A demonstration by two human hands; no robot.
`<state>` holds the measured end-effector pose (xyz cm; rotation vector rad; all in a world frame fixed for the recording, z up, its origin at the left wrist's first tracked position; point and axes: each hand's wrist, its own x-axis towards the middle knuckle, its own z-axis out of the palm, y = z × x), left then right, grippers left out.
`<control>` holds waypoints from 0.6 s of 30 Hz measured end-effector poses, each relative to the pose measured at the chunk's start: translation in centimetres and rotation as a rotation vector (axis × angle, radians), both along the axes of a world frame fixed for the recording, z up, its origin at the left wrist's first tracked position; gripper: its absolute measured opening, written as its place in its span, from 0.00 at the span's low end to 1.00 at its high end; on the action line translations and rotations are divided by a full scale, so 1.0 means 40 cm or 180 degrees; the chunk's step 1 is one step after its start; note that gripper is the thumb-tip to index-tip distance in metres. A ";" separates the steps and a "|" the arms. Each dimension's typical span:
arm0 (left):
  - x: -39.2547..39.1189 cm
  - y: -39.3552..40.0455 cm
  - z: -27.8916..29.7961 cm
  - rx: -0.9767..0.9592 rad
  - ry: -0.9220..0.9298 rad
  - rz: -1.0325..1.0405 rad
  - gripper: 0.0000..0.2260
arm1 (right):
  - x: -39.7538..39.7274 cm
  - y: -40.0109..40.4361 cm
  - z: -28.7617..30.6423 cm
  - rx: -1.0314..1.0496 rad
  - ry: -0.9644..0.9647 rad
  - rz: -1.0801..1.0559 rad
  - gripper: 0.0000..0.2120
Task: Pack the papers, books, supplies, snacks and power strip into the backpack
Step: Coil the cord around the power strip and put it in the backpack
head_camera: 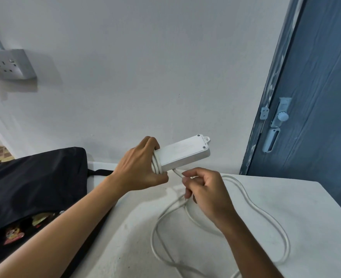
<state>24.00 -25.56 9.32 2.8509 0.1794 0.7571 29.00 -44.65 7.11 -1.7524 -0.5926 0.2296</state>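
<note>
A white rectangular plastic power strip is gripped at its near end by the left hand, above the far edge of a white table. A few turns of its white cable are wound around that end. The cable is pinched by the right hand, with loose loops lying on the table. A black fabric backpack lies open at the left.
</note>
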 end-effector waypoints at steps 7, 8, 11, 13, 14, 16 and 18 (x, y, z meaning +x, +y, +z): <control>0.022 -0.005 0.005 0.0663 -0.0195 0.0044 0.29 | -0.091 0.023 -0.026 -0.0907 -0.1635 0.0037 0.14; 0.027 0.001 0.002 0.0744 -0.0137 0.0112 0.28 | -0.107 0.026 -0.029 -0.1000 -0.1763 0.0097 0.14; 0.028 0.003 -0.018 0.0906 0.0115 0.0142 0.31 | -0.122 0.019 -0.016 -0.1112 -0.1712 0.0432 0.08; 0.016 0.004 -0.035 0.0823 0.0197 0.0067 0.32 | -0.116 -0.001 0.019 -0.1135 -0.1744 0.0665 0.10; 0.008 0.007 -0.040 0.0754 0.0189 0.0000 0.32 | -0.107 -0.013 0.046 -0.1141 -0.1838 0.0727 0.08; -0.011 0.008 -0.048 0.0665 0.0115 -0.0227 0.29 | -0.083 -0.041 0.112 -0.1272 -0.2019 0.0775 0.07; -0.029 -0.003 -0.046 0.0625 -0.0034 -0.0455 0.26 | -0.052 -0.065 0.185 -0.1454 -0.2051 0.0828 0.07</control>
